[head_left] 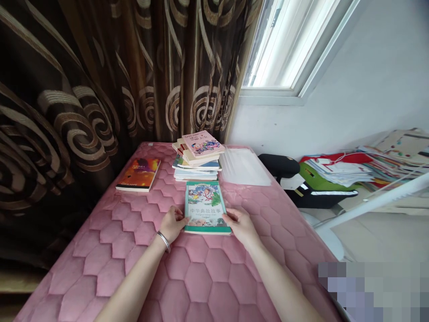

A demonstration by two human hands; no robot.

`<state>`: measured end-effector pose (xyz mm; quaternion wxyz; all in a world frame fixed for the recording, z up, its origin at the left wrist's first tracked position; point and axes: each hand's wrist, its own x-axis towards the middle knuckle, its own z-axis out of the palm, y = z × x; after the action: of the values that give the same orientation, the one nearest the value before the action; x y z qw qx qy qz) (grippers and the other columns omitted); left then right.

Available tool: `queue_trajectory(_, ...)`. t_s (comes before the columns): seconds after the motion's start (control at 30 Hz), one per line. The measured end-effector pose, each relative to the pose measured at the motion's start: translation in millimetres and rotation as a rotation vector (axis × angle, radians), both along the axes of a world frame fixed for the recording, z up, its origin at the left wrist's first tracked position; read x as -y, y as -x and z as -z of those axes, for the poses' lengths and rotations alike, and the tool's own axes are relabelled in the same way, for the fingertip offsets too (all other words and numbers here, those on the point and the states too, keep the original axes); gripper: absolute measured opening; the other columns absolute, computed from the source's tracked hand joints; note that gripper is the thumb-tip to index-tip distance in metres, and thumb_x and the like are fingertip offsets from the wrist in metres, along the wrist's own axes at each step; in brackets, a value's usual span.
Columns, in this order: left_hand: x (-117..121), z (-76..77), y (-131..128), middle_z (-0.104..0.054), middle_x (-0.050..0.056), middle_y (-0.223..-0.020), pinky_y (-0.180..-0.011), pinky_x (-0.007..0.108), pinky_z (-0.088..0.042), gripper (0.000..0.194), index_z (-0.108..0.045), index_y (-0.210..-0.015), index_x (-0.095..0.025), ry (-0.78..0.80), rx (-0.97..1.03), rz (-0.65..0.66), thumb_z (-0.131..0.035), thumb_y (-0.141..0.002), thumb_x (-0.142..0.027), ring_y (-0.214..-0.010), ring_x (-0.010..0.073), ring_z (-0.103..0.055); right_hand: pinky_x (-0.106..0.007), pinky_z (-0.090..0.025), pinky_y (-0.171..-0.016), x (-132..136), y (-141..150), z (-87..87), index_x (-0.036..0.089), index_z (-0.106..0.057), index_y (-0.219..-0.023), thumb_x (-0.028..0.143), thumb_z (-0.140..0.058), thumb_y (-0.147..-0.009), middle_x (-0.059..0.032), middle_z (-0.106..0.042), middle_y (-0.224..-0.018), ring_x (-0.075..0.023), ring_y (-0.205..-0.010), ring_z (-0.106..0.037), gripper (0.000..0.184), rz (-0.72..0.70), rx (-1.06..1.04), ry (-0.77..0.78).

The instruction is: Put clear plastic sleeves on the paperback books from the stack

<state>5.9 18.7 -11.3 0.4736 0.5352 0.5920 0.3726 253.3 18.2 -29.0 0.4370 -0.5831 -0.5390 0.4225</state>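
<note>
A paperback book with a green border and an illustrated cover [205, 206] lies face up on the pink quilted surface [197, 273], in front of a stack of books. My left hand [173, 223], with a silver bangle at the wrist, grips the book's lower left edge between thumb and curled fingers. On the opposite edge, my right hand [241, 224] holds the lower right side, its thumb on the cover. Undersides of the fingers are hidden. Topping the stack is a pink-covered book [203, 144]. An orange book [139, 173] rests apart at the left.
Beside the stack lies a translucent white plastic sheet or folder [246, 166]. A dark patterned curtain [147, 80] borders the far left side. Right of the surface are a black bag-like object [279, 166], piled papers [345, 170] and a slanted white pole [372, 205].
</note>
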Motion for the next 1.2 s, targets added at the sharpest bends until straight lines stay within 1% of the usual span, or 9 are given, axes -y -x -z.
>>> queue_trajectory(0.13,-0.7,-6.9,2.3,-0.057,-0.006,-0.057,-0.049,0.022,-0.038,0.023,-0.039,-0.076,-0.023,-0.207,-0.329,0.020,-0.061,-0.075,-0.031,-0.053,0.0129,-0.058,-0.037,-0.055,-0.081,-1.9,-2.8,6.2,0.022,-0.067,-0.101,0.036,-0.058,-0.076,-0.0047,-0.072,-0.100,-0.0236,-0.092,-0.068,0.030,-0.021,0.096,-0.010)
queue_trajectory(0.27,-0.7,-13.0,9.1,-0.054,-0.006,-0.056,-0.050,0.023,-0.036,0.017,-0.049,-0.076,-0.021,-0.278,-0.539,0.063,-0.062,-0.076,-0.032,-0.053,0.0127,-0.055,-0.034,-0.054,-0.079,2.7,-0.2,-2.4,0.022,-0.068,-0.100,0.037,-0.056,-0.078,-0.0041,-0.073,-0.097,-0.0220,-0.089,-0.068,0.029,-0.008,0.168,-0.022)
queue_trajectory(0.4,-0.4,-11.6,12.5,-0.059,-0.003,-0.066,-0.056,0.022,-0.041,0.016,-0.061,-0.092,-0.023,-0.350,-0.538,0.135,-0.062,-0.077,-0.027,-0.060,0.0124,-0.057,-0.035,-0.053,-0.075,6.9,2.4,-9.5,0.024,-0.069,-0.091,0.038,-0.058,-0.076,-0.0038,-0.072,-0.090,-0.0222,-0.083,-0.067,0.023,0.049,0.318,-0.068)
queue_trajectory(0.5,-1.1,-8.6,13.4,-0.062,-0.002,-0.073,-0.059,0.022,-0.044,0.017,-0.065,-0.094,-0.025,-0.386,-0.518,0.169,-0.061,-0.077,-0.024,-0.064,0.0120,-0.057,-0.037,-0.052,-0.074,6.1,0.1,-7.8,0.022,-0.068,-0.082,0.041,-0.063,-0.072,-0.0067,-0.069,-0.088,-0.0242,-0.084,-0.064,0.022,0.111,0.424,-0.164)
queue_trajectory(0.73,-4.1,-5.3,15.2,-0.063,-0.003,-0.074,-0.063,0.022,-0.046,0.015,-0.068,-0.090,-0.025,-0.351,-0.469,0.185,-0.062,-0.076,-0.026,-0.064,0.0113,-0.056,-0.033,-0.052,-0.068,2.1,-5.9,-3.1,0.021,-0.067,-0.086,0.037,-0.067,-0.067,-0.0045,-0.067,-0.082,-0.0191,-0.072,-0.063,0.026,0.073,0.278,-0.148)
queue_trajectory(0.97,-3.4,-6.3,16.0,-0.063,-0.002,-0.076,-0.064,0.023,-0.046,0.014,-0.069,-0.090,-0.025,-0.356,-0.482,0.206,-0.061,-0.078,-0.024,-0.065,0.0117,-0.056,-0.031,-0.051,-0.066,3.4,-4.4,-7.8,0.021,-0.068,-0.082,0.036,-0.066,-0.066,-0.0030,-0.065,-0.080,-0.0177,-0.070,-0.060,0.022,0.067,0.281,-0.116)
queue_trajectory(1.07,0.8,-9.4,12.5,-0.063,0.002,-0.086,-0.074,0.027,-0.048,0.016,-0.071,-0.086,-0.024,-0.481,-0.518,0.223,-0.057,-0.080,-0.017,-0.078,0.0146,-0.059,-0.031,-0.050,-0.067,5.9,-3.9,-10.1,0.022,-0.068,-0.082,0.036,-0.063,-0.071,-0.0034,-0.064,-0.083,-0.0179,-0.071,-0.060,0.018,0.046,0.310,-0.131)
queue_trajectory(1.13,6.8,-11.7,6.9,-0.063,0.005,-0.096,-0.085,0.033,-0.046,0.021,-0.072,-0.082,-0.024,-0.590,-0.559,0.237,-0.054,-0.081,-0.013,-0.091,0.0181,-0.058,-0.033,-0.050,-0.071,10.4,-1.7,-13.6,0.025,-0.069,-0.081,0.036,-0.060,-0.075,-0.0038,-0.062,-0.085,-0.0196,-0.078,-0.059,0.016,0.029,0.401,-0.196)
queue_trajectory(1.2,14.9,-13.8,-1.0,-0.063,0.005,-0.106,-0.091,0.039,-0.043,0.021,-0.072,-0.086,-0.026,-0.642,-0.595,0.297,-0.054,-0.083,-0.016,-0.101,0.0214,-0.055,-0.036,-0.047,-0.080,17.7,3.6,-19.1,0.027,-0.070,-0.080,0.035,-0.059,-0.078,-0.0050,-0.060,-0.090,-0.0223,-0.089,-0.057,0.014,-0.008,0.526,-0.283)
